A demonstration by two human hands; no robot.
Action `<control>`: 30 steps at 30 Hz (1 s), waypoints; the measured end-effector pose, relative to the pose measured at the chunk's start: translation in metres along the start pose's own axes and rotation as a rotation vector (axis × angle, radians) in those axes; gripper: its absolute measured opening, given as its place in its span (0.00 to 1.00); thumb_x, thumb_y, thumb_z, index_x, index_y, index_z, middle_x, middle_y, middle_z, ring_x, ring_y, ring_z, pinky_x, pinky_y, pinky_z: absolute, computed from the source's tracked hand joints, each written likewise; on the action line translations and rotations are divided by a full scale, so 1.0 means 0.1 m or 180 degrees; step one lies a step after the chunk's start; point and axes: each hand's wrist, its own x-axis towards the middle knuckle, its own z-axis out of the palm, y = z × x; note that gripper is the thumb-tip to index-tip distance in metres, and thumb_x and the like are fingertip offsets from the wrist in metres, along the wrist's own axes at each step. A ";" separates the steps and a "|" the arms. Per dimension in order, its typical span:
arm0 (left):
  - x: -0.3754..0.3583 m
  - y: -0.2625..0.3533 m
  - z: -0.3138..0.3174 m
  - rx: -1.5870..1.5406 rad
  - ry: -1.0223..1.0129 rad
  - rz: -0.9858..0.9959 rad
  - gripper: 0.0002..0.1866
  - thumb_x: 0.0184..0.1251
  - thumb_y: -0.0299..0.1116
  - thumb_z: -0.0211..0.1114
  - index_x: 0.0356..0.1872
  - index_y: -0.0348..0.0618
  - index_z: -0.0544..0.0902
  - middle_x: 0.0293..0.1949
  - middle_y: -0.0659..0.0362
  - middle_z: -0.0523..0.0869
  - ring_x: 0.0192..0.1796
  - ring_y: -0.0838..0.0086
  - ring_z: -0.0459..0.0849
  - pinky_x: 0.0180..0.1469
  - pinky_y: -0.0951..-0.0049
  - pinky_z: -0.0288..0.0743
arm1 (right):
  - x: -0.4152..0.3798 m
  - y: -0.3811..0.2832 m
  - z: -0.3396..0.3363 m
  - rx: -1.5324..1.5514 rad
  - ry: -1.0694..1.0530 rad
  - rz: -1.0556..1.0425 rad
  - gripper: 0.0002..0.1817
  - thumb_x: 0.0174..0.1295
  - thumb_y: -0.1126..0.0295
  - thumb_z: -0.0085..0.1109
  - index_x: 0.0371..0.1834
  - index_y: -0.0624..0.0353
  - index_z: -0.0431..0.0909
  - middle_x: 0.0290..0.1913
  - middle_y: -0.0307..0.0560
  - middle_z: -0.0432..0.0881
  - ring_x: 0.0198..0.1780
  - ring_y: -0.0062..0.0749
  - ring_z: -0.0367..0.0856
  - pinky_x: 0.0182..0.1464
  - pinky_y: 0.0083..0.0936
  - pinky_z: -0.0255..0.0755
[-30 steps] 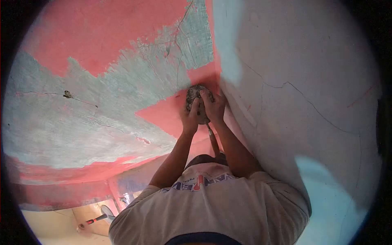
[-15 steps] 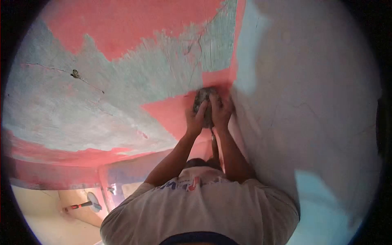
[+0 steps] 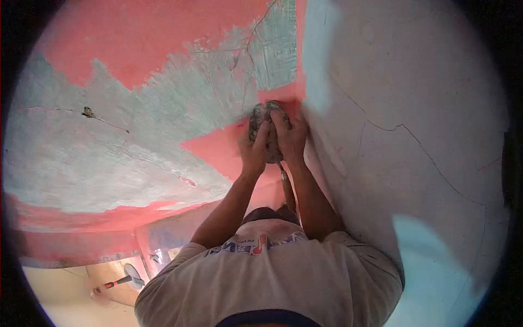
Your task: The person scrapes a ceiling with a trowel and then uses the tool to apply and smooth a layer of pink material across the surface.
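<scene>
Both of my hands are wrapped around a dark, dusty oval tool [image 3: 274,151], which looks like a power sander. My left hand [image 3: 253,150] grips its left side and my right hand [image 3: 293,139] its right side, with thumbs and fingers over its back. The tool is against or very close to the pink-painted wall [image 3: 218,150], near the corner; its working face is hidden. From its lower end a dark cord or thin rod [image 3: 283,175] runs down between my forearms. Grey patches with streaks of pink [image 3: 180,98] surround the pink paint.
A grey side wall [image 3: 381,163] with a long crack stands close to my right arm. The left wall has cracks and a small hole [image 3: 87,112]. Lower left, a red-and-black-handled tool, apparently a hammer [image 3: 117,283], lies near a pale round object [image 3: 131,271].
The view has shifted, so the wall and hands appear slightly farther left, with the hands a little higher. Both hands keep their grip on the tool.
</scene>
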 end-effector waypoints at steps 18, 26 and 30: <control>-0.08 -0.13 -0.08 0.0261 0.0111 0.0122 0.14 0.77 0.36 0.66 0.47 0.32 0.86 0.38 0.61 0.88 0.39 0.81 0.82 0.42 0.74 0.78 | -0.17 0.00 0.04 0.0187 0.0020 0.0294 0.23 0.65 0.53 0.70 0.41 0.68 0.88 0.32 0.56 0.90 0.34 0.36 0.88 0.43 0.36 0.79; -0.08 -0.01 -0.07 0.0115 0.0059 0.0057 0.14 0.78 0.35 0.66 0.50 0.31 0.85 0.44 0.58 0.88 0.43 0.78 0.84 0.46 0.72 0.80 | -0.14 -0.08 -0.04 -0.0144 -0.0203 0.0306 0.19 0.68 0.59 0.68 0.44 0.69 0.89 0.32 0.50 0.89 0.35 0.25 0.85 0.42 0.31 0.79; 0.00 0.21 -0.04 0.0381 0.0066 0.0267 0.13 0.77 0.34 0.67 0.49 0.31 0.85 0.43 0.58 0.88 0.42 0.78 0.84 0.45 0.73 0.80 | -0.10 -0.20 0.03 0.0245 -0.0134 0.0216 0.18 0.68 0.59 0.68 0.44 0.68 0.89 0.32 0.50 0.89 0.34 0.24 0.84 0.40 0.30 0.79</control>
